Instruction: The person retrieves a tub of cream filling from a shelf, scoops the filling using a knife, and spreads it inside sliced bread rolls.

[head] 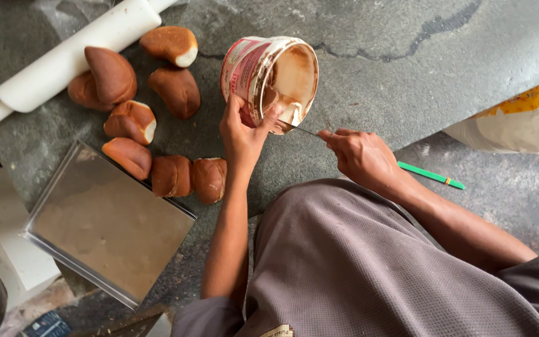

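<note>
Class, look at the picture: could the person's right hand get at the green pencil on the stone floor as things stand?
Probably yes. The green pencil lies in the open beside the right forearm, nothing covering it. But the right hand holds a thin blade dipped into the tub, so it would first need freeing.

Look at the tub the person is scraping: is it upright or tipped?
Tipped. The tub lies on its side in the left hand, its open mouth facing the right hand.
</note>
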